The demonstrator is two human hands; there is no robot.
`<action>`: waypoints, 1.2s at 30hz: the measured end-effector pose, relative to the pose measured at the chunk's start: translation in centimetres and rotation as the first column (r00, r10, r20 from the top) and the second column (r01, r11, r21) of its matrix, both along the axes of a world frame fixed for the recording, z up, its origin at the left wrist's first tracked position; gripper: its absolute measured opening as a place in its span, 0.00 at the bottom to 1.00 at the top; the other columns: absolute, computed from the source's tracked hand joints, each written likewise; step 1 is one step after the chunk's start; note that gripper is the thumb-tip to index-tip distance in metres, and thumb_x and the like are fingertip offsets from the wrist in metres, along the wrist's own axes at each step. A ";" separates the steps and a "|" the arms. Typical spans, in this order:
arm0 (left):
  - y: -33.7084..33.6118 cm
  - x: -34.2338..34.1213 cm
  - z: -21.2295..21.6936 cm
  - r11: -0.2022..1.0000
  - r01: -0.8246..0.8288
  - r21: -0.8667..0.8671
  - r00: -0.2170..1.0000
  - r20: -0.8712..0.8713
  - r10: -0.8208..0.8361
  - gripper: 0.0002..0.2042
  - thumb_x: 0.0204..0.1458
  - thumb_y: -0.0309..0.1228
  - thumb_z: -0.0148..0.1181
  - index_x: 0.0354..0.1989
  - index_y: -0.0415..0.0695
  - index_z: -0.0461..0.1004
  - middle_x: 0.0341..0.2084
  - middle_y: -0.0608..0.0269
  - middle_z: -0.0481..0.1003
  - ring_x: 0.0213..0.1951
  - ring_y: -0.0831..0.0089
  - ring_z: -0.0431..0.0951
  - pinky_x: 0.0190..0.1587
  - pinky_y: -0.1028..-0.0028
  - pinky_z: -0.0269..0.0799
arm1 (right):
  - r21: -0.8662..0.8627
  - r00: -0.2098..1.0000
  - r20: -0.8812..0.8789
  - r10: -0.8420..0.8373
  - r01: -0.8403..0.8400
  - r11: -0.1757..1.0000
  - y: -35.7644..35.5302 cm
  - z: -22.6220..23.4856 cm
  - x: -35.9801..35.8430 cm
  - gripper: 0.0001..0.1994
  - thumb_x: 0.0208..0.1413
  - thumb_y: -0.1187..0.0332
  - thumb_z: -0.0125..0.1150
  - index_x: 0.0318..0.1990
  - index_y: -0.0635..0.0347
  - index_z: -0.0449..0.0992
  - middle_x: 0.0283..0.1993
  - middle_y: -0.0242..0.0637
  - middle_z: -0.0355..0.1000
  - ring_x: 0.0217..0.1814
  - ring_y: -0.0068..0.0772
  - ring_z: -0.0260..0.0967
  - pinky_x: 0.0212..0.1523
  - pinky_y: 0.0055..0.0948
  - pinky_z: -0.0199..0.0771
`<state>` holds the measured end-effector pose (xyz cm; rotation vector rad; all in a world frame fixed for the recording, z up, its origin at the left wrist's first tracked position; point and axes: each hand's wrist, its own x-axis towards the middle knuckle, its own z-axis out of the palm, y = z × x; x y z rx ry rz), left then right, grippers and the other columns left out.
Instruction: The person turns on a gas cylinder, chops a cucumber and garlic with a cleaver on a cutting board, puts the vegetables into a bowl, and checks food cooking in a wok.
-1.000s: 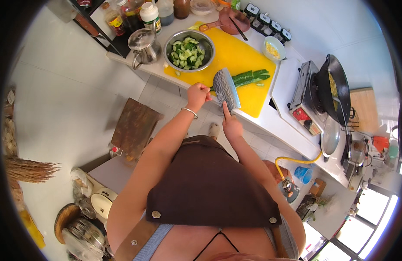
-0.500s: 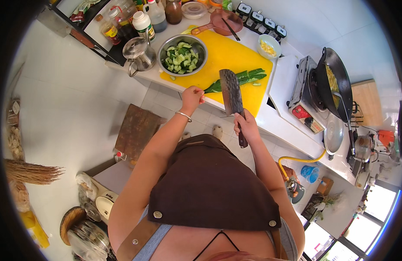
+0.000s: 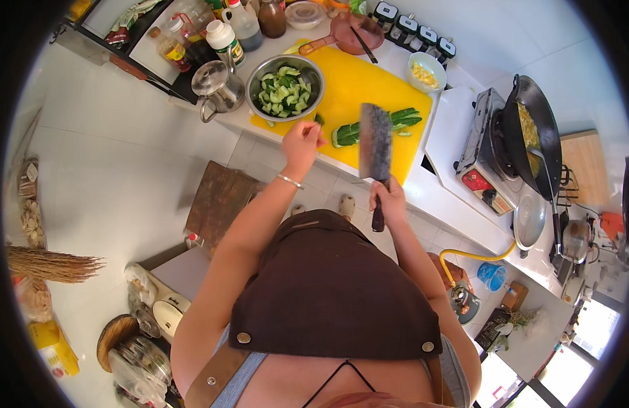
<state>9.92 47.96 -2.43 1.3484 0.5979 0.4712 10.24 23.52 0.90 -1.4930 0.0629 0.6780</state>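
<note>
My right hand (image 3: 388, 200) grips the handle of a cleaver (image 3: 375, 139); its broad dark blade points away from me over the near part of the yellow cutting board (image 3: 355, 81). Split lengths of cucumber (image 3: 345, 135) lie on the board on both sides of the blade, which hides their middle. My left hand (image 3: 304, 144) hovers at the board's near edge, left of the cucumber, fingers curled together; whatever they may hold is hidden. A small dark green piece (image 3: 319, 119) is just beyond them. Behind that hand stands a metal bowl (image 3: 318, 80) of cut cucumber chunks (image 3: 284, 92).
A metal pot (image 3: 219, 87) and several bottles (image 3: 246, 28) stand left of the board. Chopsticks lie across a reddish-brown pan (image 3: 341, 32) at the back. A pale bowl (image 3: 426, 71) holds yellow pieces. At right, a wok (image 3: 549, 129) sits on a portable stove (image 3: 486, 146).
My left hand has let go of the cucumber's pointed tip and lifted slightly back. The cucumber's left end is now blunt, with a small dark piece apart from it. The cleaver has shifted slightly right.
</note>
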 end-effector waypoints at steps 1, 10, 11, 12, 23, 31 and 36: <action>-0.5 1.3 1.4 0.999 0.001 -0.051 0.998 0.055 0.002 0.06 0.56 0.25 0.58 0.37 0.34 0.72 0.26 0.59 0.76 0.23 0.74 0.78 0.23 0.77 0.72 | 0.020 0.997 0.055 -0.057 0.056 0.998 -0.9 0.1 0.4 0.04 0.57 0.76 0.53 0.33 0.64 0.64 0.21 0.34 0.66 0.15 0.24 0.62 0.16 0.25 0.65; -0.1 2.4 -2.2 0.532 0.300 0.792 0.952 -0.211 -0.223 0.09 0.44 0.23 0.65 0.35 0.37 0.76 0.31 0.54 0.77 0.29 0.60 0.79 0.34 0.68 0.74 | -0.347 0.976 0.054 0.212 -0.181 0.920 -1.3 1.2 2.7 0.11 0.61 0.65 0.53 0.32 0.63 0.66 0.19 0.34 0.65 0.15 0.23 0.62 0.16 0.28 0.67; -0.6 1.5 -2.5 0.510 0.288 0.811 0.952 -0.187 -0.241 0.10 0.42 0.22 0.66 0.35 0.37 0.76 0.30 0.54 0.77 0.30 0.59 0.78 0.34 0.67 0.74 | -0.379 0.965 0.069 0.254 -0.210 0.901 -1.0 0.9 2.6 0.12 0.62 0.64 0.53 0.31 0.63 0.66 0.19 0.35 0.65 0.16 0.23 0.63 0.16 0.28 0.66; -0.9 1.0 -2.8 0.488 0.274 0.829 0.952 -0.163 -0.258 0.11 0.40 0.22 0.66 0.34 0.38 0.76 0.30 0.54 0.76 0.31 0.58 0.77 0.35 0.67 0.73 | -0.394 0.963 0.095 0.253 -0.197 0.898 -0.7 0.8 2.5 0.11 0.61 0.65 0.53 0.32 0.65 0.67 0.19 0.43 0.67 0.15 0.32 0.66 0.19 0.34 0.69; -1.6 1.0 -3.6 0.619 0.296 0.727 0.955 -0.230 -0.187 0.11 0.38 0.20 0.67 0.33 0.39 0.76 0.27 0.56 0.75 0.30 0.62 0.77 0.33 0.69 0.73 | -0.513 0.930 0.106 0.351 -0.251 0.821 1.4 -0.1 3.9 0.13 0.59 0.65 0.52 0.33 0.69 0.68 0.22 0.54 0.70 0.18 0.50 0.70 0.26 0.43 0.72; -1.7 1.8 -2.9 0.609 0.301 0.734 0.953 -0.247 -0.173 0.11 0.37 0.21 0.68 0.31 0.39 0.76 0.26 0.56 0.74 0.30 0.61 0.76 0.33 0.68 0.73 | -0.558 0.903 0.194 0.383 -0.220 0.800 0.4 -3.0 5.7 0.13 0.60 0.65 0.51 0.35 0.70 0.69 0.23 0.54 0.70 0.17 0.50 0.69 0.23 0.42 0.72; -1.9 1.8 -3.0 0.651 0.311 0.692 0.950 -0.256 -0.181 0.10 0.37 0.21 0.66 0.30 0.40 0.75 0.24 0.57 0.74 0.30 0.59 0.75 0.33 0.65 0.71 | -0.548 0.888 0.355 0.293 -0.056 0.835 -1.1 -1.2 6.2 0.13 0.59 0.65 0.51 0.35 0.71 0.69 0.28 0.59 0.71 0.25 0.58 0.71 0.30 0.46 0.73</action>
